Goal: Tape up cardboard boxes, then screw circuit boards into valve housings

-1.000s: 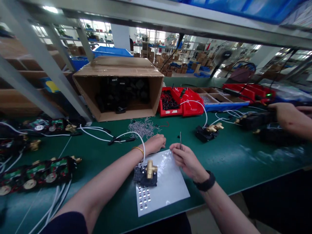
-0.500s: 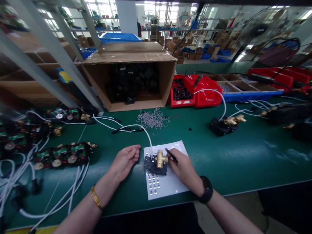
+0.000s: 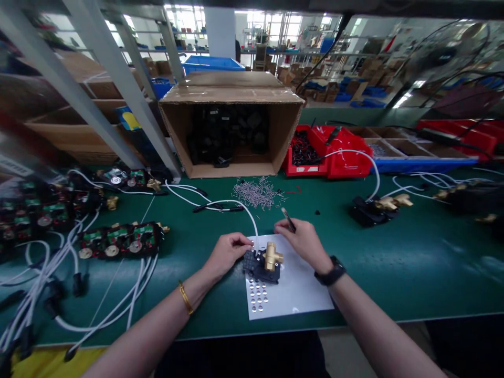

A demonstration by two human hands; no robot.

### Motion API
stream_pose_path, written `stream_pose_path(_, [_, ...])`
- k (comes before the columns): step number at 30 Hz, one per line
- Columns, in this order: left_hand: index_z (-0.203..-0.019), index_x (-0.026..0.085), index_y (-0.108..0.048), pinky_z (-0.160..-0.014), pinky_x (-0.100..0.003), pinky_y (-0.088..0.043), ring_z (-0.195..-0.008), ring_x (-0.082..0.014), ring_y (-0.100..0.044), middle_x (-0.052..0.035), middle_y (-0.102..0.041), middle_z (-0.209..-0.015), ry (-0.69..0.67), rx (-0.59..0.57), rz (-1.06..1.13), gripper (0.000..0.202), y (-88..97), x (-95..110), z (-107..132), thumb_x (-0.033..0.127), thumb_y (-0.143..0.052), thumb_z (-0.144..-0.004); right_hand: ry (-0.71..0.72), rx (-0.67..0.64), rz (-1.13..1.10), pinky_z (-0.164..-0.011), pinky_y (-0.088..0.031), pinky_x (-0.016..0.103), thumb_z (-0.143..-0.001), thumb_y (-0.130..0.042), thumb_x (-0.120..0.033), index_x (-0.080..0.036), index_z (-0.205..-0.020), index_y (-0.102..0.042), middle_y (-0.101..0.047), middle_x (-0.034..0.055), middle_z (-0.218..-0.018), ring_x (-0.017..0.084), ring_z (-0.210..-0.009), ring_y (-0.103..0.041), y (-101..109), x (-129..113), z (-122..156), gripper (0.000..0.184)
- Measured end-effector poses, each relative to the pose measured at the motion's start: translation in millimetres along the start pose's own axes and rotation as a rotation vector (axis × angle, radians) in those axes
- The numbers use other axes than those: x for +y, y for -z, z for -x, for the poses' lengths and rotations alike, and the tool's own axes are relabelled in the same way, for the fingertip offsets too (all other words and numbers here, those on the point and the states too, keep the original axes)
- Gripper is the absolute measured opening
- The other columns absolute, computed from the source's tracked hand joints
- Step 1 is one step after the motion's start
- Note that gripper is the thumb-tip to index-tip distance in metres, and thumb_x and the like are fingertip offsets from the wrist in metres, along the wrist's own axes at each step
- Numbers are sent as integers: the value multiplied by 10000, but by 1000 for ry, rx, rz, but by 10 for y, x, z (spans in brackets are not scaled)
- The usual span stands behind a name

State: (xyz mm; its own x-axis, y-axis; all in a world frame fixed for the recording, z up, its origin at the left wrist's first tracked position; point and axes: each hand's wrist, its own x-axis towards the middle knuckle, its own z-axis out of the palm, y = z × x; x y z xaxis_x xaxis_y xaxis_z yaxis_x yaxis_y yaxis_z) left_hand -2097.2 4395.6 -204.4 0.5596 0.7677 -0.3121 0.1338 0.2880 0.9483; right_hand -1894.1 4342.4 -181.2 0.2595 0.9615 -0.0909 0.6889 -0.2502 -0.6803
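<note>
A black plastic housing (image 3: 259,266) with a brass T-shaped fitting (image 3: 271,257) on it lies on a white sheet (image 3: 301,289). Small shiny round discs (image 3: 258,295) sit in rows along the sheet's left side. A white cable (image 3: 249,211) rises from the housing and curves back to the left. At the housing's upper left corner, my left hand (image 3: 228,256) has thumb and forefinger pinched together; anything between them is too small to make out. My right hand (image 3: 305,241) is closed around a slim dark pen-like tool (image 3: 289,220), right of and behind the brass fitting, apart from it.
Behind lies a pile of small screw-like pins (image 3: 255,194). An open cardboard box (image 3: 232,94) of black parts stands beyond it, with red bins (image 3: 348,160) to its right. Circuit assemblies (image 3: 118,241) and white cables crowd the left; another brass-fitted housing (image 3: 368,211) is at right.
My left hand has moved right, up to the housing's corner. My right hand has drawn back from the brass fitting, still with the tool. The view has shifted slightly left.
</note>
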Motion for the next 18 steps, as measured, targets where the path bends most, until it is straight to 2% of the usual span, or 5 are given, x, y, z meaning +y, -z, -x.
stream_pose_path(4, [-642, 113, -615, -619, -221, -390, -618, -113, -522, -13, -604, -654, 6, -103, -80, 81, 4, 15, -59, 187, -643, -624, 0, -31, 136, -691, -436, 269, -750, -643, -241, -177, -764, -625, -663, 54, -819, 187, -779, -615, -287, -157, -503, 68])
stream_pose_path(7, [-659, 117, -619, -620, -222, -384, -623, -115, -514, -9, -595, -654, -46, -107, -131, 76, 9, 12, -95, 193, -624, -650, 6, -43, 193, -663, -417, 302, -743, -622, -162, -155, -734, -592, -638, 112, -851, 231, -791, -602, -469, -209, -654, 31])
stream_pose_path(9, [-690, 120, -621, -630, -224, -384, -638, -117, -515, -10, -595, -671, -95, -110, -126, 93, 18, 4, -120, 211, -617, -673, 27, -49, 188, -658, -407, 304, -749, -589, -117, -148, -748, -574, -621, 125, -875, 231, -792, -591, -479, -216, -663, 34])
stream_pose_path(14, [-697, 120, -602, -644, -230, -396, -661, -129, -523, -21, -596, -695, -126, -243, -117, 81, 59, 11, -153, 200, -611, -684, 45, 1, 55, -617, -406, 249, -824, -494, -159, -155, -836, -529, -580, 42, -794, 142, -692, -535, -119, -145, -336, 38])
stream_pose_path(18, [-728, 149, -615, -699, -250, -397, -726, -151, -543, -28, -610, -742, -253, -252, -325, 79, 84, 60, -123, 180, -548, -757, -174, 111, -398, -397, -285, 211, -819, -522, -345, -163, -972, -539, -505, -27, -655, 83, -445, -369, 59, -18, 356, 238])
